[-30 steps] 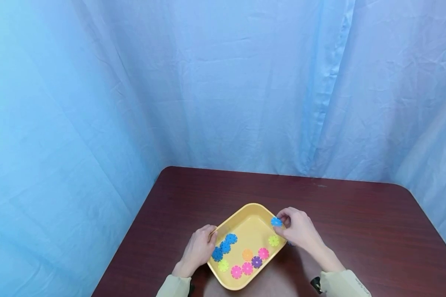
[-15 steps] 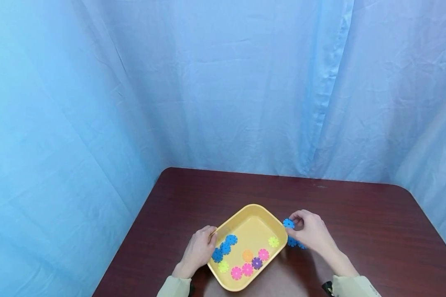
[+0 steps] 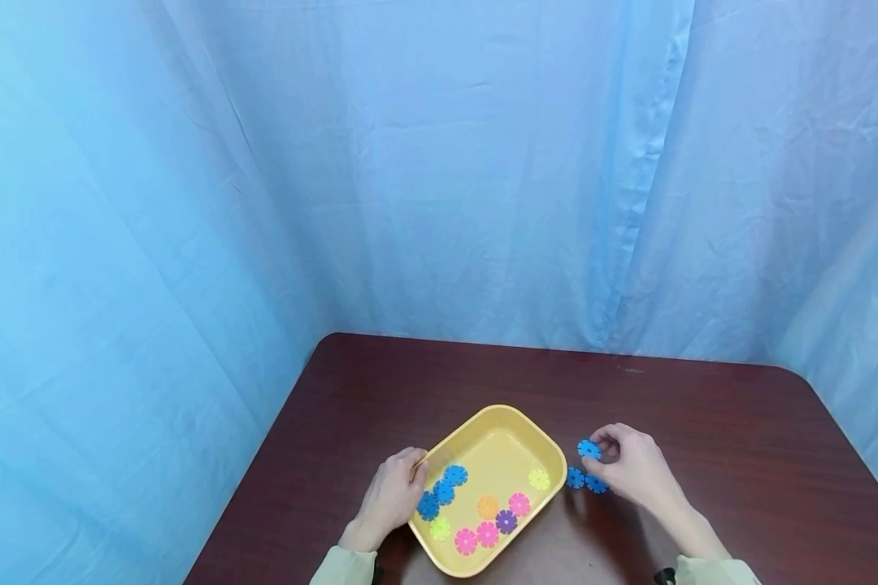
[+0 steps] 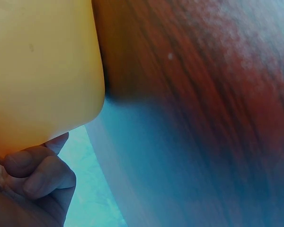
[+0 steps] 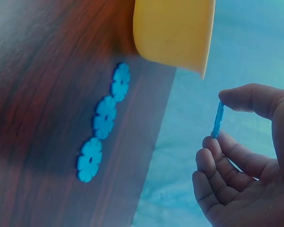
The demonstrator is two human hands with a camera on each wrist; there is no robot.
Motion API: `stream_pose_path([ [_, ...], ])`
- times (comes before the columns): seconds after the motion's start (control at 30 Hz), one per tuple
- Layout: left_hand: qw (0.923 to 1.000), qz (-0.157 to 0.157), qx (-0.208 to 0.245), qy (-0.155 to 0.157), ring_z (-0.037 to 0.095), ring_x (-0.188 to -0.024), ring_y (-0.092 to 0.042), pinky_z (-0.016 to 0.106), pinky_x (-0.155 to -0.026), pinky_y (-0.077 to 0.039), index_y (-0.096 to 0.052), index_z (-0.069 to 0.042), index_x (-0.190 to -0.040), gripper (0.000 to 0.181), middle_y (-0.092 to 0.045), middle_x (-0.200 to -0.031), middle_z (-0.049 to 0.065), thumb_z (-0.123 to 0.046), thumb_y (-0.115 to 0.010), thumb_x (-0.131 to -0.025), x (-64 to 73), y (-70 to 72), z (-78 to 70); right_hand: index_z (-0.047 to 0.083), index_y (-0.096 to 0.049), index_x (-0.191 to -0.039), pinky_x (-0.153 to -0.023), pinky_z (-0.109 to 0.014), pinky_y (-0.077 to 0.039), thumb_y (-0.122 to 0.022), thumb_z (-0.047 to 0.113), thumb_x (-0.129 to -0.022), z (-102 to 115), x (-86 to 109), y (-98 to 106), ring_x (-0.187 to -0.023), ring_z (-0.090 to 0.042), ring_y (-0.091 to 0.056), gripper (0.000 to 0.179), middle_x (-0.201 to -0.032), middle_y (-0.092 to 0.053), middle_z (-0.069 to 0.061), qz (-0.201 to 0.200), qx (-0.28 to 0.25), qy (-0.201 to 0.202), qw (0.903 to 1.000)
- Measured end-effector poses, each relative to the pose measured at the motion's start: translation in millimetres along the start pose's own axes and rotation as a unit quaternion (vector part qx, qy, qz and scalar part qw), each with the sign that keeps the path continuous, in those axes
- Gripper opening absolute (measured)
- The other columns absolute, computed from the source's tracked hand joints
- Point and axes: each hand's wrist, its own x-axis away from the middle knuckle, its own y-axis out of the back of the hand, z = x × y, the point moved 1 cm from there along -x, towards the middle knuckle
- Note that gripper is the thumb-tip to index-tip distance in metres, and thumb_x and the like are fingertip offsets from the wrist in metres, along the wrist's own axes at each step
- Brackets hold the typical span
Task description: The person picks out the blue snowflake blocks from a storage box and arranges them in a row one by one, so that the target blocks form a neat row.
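My left hand (image 3: 393,492) grips the left rim of a yellow plastic tray (image 3: 499,435); in the left wrist view its curled fingers (image 4: 49,175) lie against the tray's outer wall. Between thumb and fingertips my right hand (image 3: 635,467) pinches a blue notched plastic disc (image 3: 588,448), held above the table just right of the tray. The right wrist view shows that disc (image 5: 218,120) edge-on, with three more blue discs (image 5: 104,117) in a row on the table. In the head view the right hand hides part of that row.
Inside the tray lie blue discs (image 3: 443,491), yellow discs (image 3: 538,479), pink discs (image 3: 487,534), an orange disc (image 3: 487,508) and a purple disc (image 3: 506,522). The dark red-brown table (image 3: 732,455) has blue curtains (image 3: 439,179) behind it and at its sides.
My right hand, pinching the blue disc, has moved right from over the tray's right rim to above the table, uncovering blue discs there. My left hand keeps its place on the rim.
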Motion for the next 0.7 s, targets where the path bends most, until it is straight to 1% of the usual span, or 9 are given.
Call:
stream_pose_path([
  [0.2, 1.0, -0.002, -0.001, 0.001, 0.01, -0.084, -0.063, 0.033, -0.074, -0.054, -0.072, -0.007, -0.109, 0.016, -0.069, -0.1, 0.0, -0.012, -0.062, -0.098, -0.7, -1.4, 1.6, 0.003, -0.068, -0.097, -0.069, -0.038, -0.052, -0.084, 0.022, -0.076, -12.5, 6.0, 3.9, -0.078, -0.018, -0.058, 0.033, -0.085, -0.063, -0.001, 0.0, 0.006, -0.016, 0.9999],
  [0.4, 1.0, 0.004, 0.0, 0.001, 0.009, -0.084, -0.062, 0.032, -0.073, -0.054, -0.072, -0.007, -0.109, 0.016, -0.069, -0.1, 0.0, -0.013, -0.062, -0.098, -1.0, -1.8, 2.1, -0.001, -0.067, -0.099, -0.067, -0.04, -0.052, -0.085, 0.023, -0.076, -30.7, 12.4, 6.7, -0.077, -0.02, -0.057, 0.038, -0.084, -0.063, -0.003, 0.002, 0.017, -0.039, 0.9991],
  [0.57, 1.0, 0.006, 0.008, 0.001, 0.009, -0.083, -0.062, 0.031, -0.072, -0.053, -0.072, -0.007, -0.11, 0.016, -0.068, -0.099, 0.0, -0.012, -0.062, -0.098, -0.9, -0.2, 1.3, -0.001, -0.067, -0.099, -0.067, -0.04, -0.051, -0.085, 0.024, -0.075, -43.8, 14.9, 7.0, -0.076, -0.02, -0.057, 0.039, -0.084, -0.064, -0.003, -0.007, 0.023, -0.052, 0.9984],
  [0.7, 0.9999, 0.007, 0.009, -0.001, 0.01, -0.085, -0.063, 0.031, -0.072, -0.054, -0.072, -0.006, -0.11, 0.016, -0.069, -0.1, 0.001, -0.012, -0.061, -0.098, -0.9, 0.5, 0.9, 0.0, -0.067, -0.1, -0.068, -0.04, -0.05, -0.085, 0.024, -0.076, -50.0, 17.2, 8.4, -0.077, -0.02, -0.058, 0.039, -0.085, -0.064, -0.004, -0.008, 0.027, -0.058, 0.9979],
])
